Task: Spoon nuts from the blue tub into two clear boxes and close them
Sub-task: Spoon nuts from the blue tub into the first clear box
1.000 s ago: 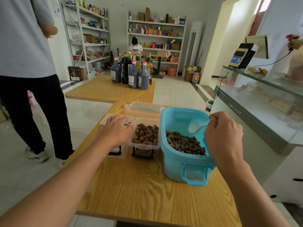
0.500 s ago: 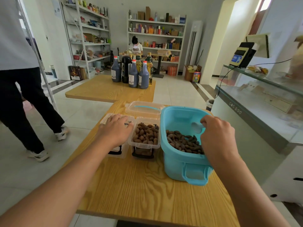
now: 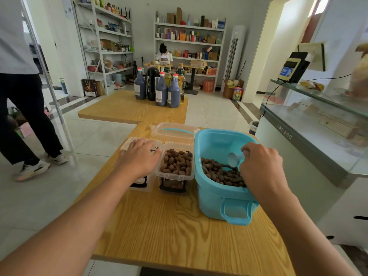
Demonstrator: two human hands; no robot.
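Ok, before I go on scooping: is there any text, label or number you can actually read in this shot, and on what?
None can be read.
Dark bottles on the far table: white labels, print too small.
Blue screen of the counter terminal: white marks, blurred.
Glass counter edge: small marks, unreadable.
Dark box on the floor: design only, unreadable.
Shelf boxes: too small.

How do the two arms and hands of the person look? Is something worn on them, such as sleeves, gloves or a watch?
Both forearms are bare as far as the picture shows: no sleeve reaches into view. The left hand and the right hand wear no gloves. No watch, bracelet or ring shows on the wrists and on the fingers that are in view. Some fingers of the right hand are hidden, so rings there cannot be ruled out.
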